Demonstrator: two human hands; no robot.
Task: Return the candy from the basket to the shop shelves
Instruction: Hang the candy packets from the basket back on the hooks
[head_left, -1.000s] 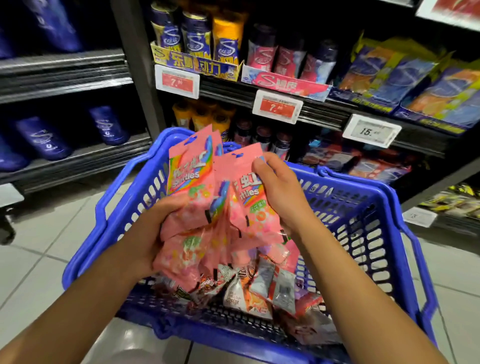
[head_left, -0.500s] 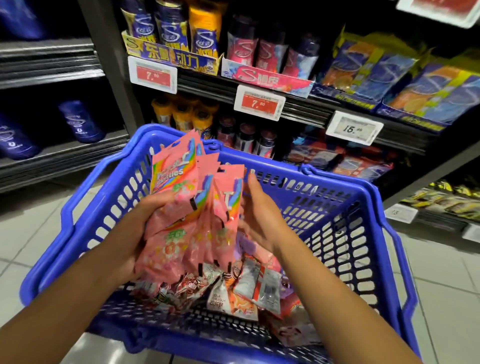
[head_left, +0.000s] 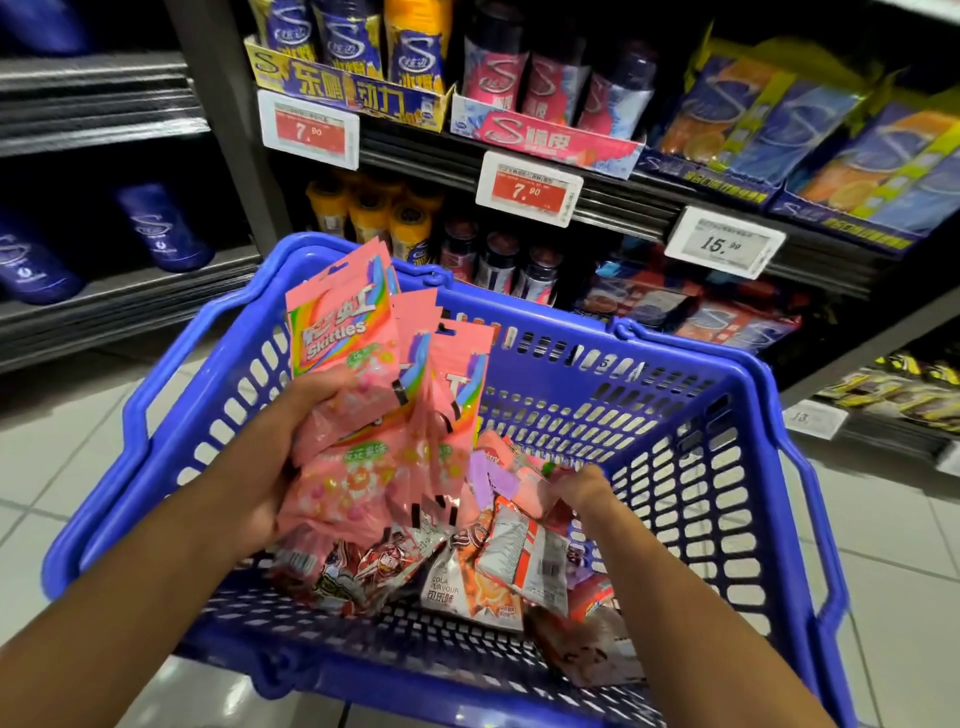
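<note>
A blue plastic basket (head_left: 670, 415) sits below me in front of the shelves. My left hand (head_left: 260, 473) grips a fanned stack of pink Skittles bags (head_left: 363, 405), held upright over the basket's left side. My right hand (head_left: 576, 491) reaches down into the basket, its fingers closed on a pink and red candy packet (head_left: 511, 467) in the pile. Loose candy packets (head_left: 498, 571), white, orange and red, cover the basket floor.
Shop shelves (head_left: 623, 208) stand right behind the basket, stocked with gum bottles, flat blue and orange boxes and price tags reading 7.90 and 15.99. Darker shelves (head_left: 104, 291) with blue bottles are at the left. Grey tiled floor (head_left: 883, 540) surrounds the basket.
My right hand has let go of the Skittles stack and dropped down into the pile of packets. The left hand keeps the stack, now lifted slightly and fanned.
</note>
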